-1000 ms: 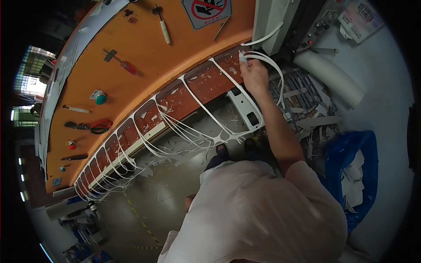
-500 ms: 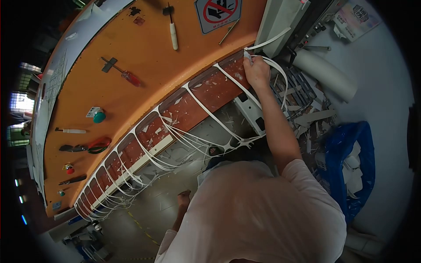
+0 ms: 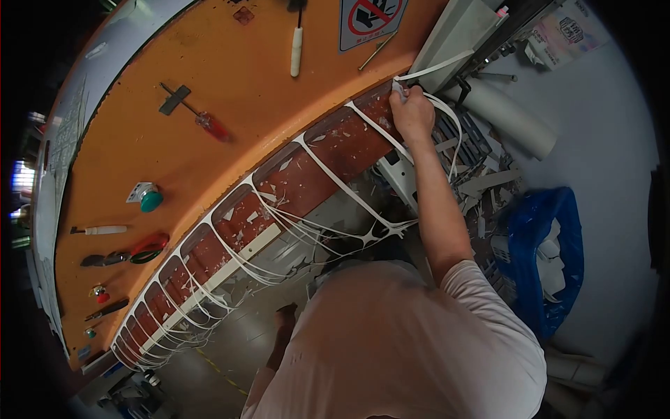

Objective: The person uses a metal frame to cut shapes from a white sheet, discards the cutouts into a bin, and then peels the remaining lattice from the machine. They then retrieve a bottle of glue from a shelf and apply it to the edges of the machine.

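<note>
My right hand (image 3: 414,114) is closed at the far right end of the machine's red-brown front edge. Between its thumb and fingers a small pale flat piece (image 3: 398,89) pokes out. White strips (image 3: 443,108) loop away to the right beside that hand. A web of thin white strips (image 3: 335,178) hangs over the front edge and sags toward my body. My left hand (image 3: 285,315) hangs low by my side, away from the table. It is small and dark, and its fingers cannot be made out.
On the orange tabletop (image 3: 230,167) lie a red-handled screwdriver (image 3: 211,126), a white-handled tool (image 3: 296,52) and red-handled pliers (image 3: 148,248). A green button (image 3: 151,202) stands there too. A blue bag (image 3: 520,272) with white scraps is at right, near a white roll (image 3: 516,122).
The view has shifted a little, so the tools on the table appear further left. My right hand stays closed near the same corner. My left hand is still low.
</note>
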Demonstrator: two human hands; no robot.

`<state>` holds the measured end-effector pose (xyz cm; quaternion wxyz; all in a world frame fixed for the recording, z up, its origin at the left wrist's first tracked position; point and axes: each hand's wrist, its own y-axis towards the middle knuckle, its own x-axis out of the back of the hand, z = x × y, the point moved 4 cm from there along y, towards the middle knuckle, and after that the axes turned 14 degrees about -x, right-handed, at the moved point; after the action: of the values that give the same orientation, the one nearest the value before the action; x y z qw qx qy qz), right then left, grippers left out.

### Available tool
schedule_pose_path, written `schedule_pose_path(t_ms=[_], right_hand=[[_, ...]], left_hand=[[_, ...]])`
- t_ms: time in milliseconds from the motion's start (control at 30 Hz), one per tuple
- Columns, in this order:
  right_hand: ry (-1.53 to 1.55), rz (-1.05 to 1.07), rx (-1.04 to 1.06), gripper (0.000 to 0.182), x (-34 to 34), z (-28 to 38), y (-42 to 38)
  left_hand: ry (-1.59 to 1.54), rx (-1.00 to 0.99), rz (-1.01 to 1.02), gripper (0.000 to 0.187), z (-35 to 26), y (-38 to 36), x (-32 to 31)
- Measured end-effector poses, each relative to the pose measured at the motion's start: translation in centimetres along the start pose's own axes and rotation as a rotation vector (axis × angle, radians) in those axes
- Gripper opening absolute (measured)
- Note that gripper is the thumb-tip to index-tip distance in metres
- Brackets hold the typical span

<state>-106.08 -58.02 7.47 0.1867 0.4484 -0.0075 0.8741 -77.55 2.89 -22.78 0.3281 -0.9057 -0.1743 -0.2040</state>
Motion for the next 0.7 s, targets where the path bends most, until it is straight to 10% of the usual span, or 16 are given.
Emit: schedule_pose_path(t_ms=[700], right_hand=[[0.030,0.006,-0.151,0.040,-0.6,0.2,-0.3]], left_hand=[[0.014,-0.001,0.021,0.031,-0.5,1.8,2.7]])
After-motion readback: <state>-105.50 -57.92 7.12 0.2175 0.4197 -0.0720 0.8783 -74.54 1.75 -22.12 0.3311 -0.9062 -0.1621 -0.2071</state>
